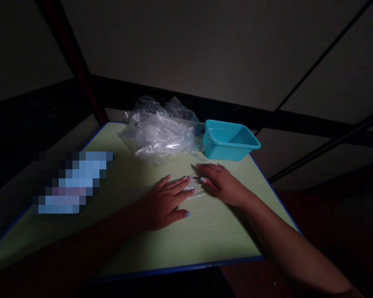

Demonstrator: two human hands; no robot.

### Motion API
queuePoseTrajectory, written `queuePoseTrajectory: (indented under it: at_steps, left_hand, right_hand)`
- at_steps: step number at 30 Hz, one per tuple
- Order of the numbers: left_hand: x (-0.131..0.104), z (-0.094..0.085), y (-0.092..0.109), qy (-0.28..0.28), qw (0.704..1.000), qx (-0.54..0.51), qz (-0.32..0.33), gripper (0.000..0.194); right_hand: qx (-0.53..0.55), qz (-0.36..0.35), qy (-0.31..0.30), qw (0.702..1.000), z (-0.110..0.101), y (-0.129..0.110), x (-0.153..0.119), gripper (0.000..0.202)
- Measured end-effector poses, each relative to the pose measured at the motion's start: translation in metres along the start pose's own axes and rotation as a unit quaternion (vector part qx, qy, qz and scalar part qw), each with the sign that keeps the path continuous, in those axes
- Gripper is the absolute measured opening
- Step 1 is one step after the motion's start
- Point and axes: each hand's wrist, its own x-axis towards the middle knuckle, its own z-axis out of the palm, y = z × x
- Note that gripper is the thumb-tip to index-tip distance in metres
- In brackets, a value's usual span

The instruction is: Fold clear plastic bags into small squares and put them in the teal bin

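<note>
A small piece of clear plastic [196, 190], perhaps a folded bag, lies flat on the table between my hands. My left hand [166, 203] rests palm down with its fingers spread, the fingertips over the left part of the plastic and hiding some of it. At the plastic's right end is my right hand [222, 184], its thumb apart from its bent fingers. Nothing shows in its grasp, though its palm side is hidden. Beyond both hands sits a crumpled heap of clear plastic bags [161, 134].
A turquoise plastic bin [228, 151] stands at the table's back right, beside the heap. On the left lies a blurred-out, bright bluish object [81, 178]. The pale yellow-green table [186, 244] has a blue edge. Dark panelled surfaces [186, 49] rise behind it.
</note>
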Motion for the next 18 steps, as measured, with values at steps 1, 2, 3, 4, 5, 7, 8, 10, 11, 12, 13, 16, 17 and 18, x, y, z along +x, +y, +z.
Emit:
queuePoseTrajectory:
  at_steps: [1,2,3,4,5,7,8,10,11,12,13,16,17,18]
  left_hand:
    - [0.0,0.001,-0.001,0.003,1.0,0.001,0.0,0.058]
    - [-0.001,0.003,-0.001,0.007,1.0,0.0,0.001,0.058]
    - [-0.001,0.004,-0.002,0.014,1.0,0.0,0.003,0.058]
    - [-0.001,0.005,-0.003,0.021,1.0,-0.001,0.006,0.058]
    - [-0.001,0.006,-0.004,0.027,1.0,-0.001,0.009,0.058]
    - [-0.002,0.008,-0.005,0.032,0.999,0.002,0.011,0.057]
    - [-0.002,0.008,-0.005,0.03,0.999,0.004,0.011,0.056]
    - [-0.001,0.008,-0.005,0.026,1.0,0.006,0.006,0.055]
    - [-0.001,0.008,-0.005,0.025,1.0,0.007,0.004,0.055]
    - [-0.001,0.008,-0.005,0.025,1.0,0.006,0.003,0.054]
    - [-0.001,0.007,-0.005,0.025,1.0,0.006,0.002,0.054]
    - [-0.001,0.008,-0.005,0.024,1.0,0.006,0.004,0.054]
    - [-0.001,0.008,-0.005,0.023,1.0,0.008,0.004,0.054]
    - [-0.001,0.008,-0.005,0.022,1.0,0.01,0.002,0.055]
  right_hand:
    - [-0.001,0.018,0.034,0.999,0.001,0.005,0.003,0.045]
    - [0.001,0.041,0.062,0.997,0.002,0.011,0.006,0.04]
    - [0.006,0.075,0.09,0.993,0.004,0.017,0.009,0.033]
    - [0.014,0.108,0.111,0.988,0.007,0.022,0.012,0.027]
    - [0.017,0.127,0.118,0.985,0.009,0.027,0.015,0.023]
    - [0.022,0.145,0.122,0.982,0.014,0.033,0.02,0.018]
    - [0.024,0.144,0.12,0.982,0.016,0.034,0.022,0.017]
    - [0.029,0.138,0.117,0.983,0.019,0.032,0.025,0.015]
    - [0.034,0.131,0.117,0.984,0.019,0.03,0.025,0.013]
    - [0.039,0.124,0.117,0.985,0.019,0.027,0.025,0.011]
    - [0.047,0.115,0.118,0.985,0.02,0.025,0.025,0.01]
    - [0.079,0.088,0.121,0.986,0.02,0.02,0.024,0.008]
    - [0.091,0.078,0.121,0.985,0.02,0.02,0.023,0.007]
    - [0.1,0.068,0.121,0.985,0.02,0.02,0.023,0.007]
